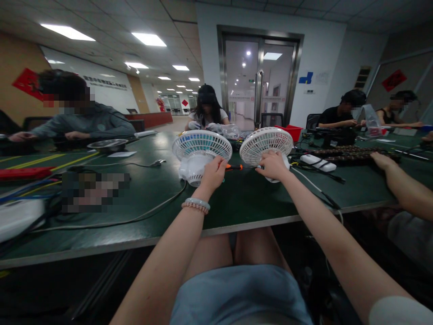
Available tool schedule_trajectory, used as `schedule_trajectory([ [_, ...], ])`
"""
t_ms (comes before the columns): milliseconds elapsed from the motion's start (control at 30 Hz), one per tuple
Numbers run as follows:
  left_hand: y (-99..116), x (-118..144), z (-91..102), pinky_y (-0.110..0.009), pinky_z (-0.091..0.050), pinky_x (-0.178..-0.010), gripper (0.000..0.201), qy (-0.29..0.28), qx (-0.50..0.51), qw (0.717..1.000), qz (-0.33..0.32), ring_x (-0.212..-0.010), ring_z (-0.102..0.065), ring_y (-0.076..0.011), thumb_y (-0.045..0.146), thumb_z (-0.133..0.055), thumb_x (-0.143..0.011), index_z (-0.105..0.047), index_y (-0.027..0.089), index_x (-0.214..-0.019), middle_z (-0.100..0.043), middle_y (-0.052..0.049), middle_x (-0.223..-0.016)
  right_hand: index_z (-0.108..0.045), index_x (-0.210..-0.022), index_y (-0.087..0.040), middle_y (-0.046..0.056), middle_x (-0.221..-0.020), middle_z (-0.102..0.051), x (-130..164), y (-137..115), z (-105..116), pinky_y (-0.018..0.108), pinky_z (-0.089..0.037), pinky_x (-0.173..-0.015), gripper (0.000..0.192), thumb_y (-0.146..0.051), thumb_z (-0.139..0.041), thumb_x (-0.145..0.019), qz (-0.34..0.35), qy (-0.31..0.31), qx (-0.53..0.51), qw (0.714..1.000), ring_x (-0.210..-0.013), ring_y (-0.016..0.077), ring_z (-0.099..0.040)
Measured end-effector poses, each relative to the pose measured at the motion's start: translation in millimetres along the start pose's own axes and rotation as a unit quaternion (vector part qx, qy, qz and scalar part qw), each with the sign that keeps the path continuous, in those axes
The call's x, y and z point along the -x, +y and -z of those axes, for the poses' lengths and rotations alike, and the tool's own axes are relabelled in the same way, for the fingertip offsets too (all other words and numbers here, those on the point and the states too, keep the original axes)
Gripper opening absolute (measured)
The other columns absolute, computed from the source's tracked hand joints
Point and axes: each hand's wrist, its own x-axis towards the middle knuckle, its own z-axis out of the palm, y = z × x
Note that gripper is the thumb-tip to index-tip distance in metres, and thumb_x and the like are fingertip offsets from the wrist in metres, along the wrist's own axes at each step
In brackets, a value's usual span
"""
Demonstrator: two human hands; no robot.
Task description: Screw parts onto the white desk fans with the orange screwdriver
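Note:
Two small white fans stand on the dark green table (237, 203). My left hand (213, 174) is closed around an orange-handled screwdriver (234, 166), just in front of the left fan (199, 153). The screwdriver's shaft points right toward the right fan (265, 144). My right hand (273, 165) grips the base of that right fan below its round grille. A bead bracelet sits on my left wrist.
Cables (135, 216) trail over the table on my left, near a red box (23, 173) and a metal bowl (108, 144). A co-worker's arm (399, 180) reaches in from the right by a white device (318, 162). Other people sit around the table; glass doors stand behind.

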Motion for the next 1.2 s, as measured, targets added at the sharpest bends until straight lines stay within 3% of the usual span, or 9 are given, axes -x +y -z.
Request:
schedule_trajectory([
  [1200,0.8,-0.2,-0.3,-0.027,-0.038,-0.062,0.028,-0.002,0.001,1.000,0.006,-0.069,-0.052,-0.0164,0.037,-0.034,-0.085,-0.054,0.018,-0.081,-0.056,-0.001,-0.068,-0.071,-0.090,-0.022,0.010,-0.106,-0.059,0.1,0.5,-0.8,0.045,-0.026,-0.085,0.039,-0.048,-0.042,-0.083,0.001,0.000,-0.002,1.000,-0.104,0.0288,-0.041],
])
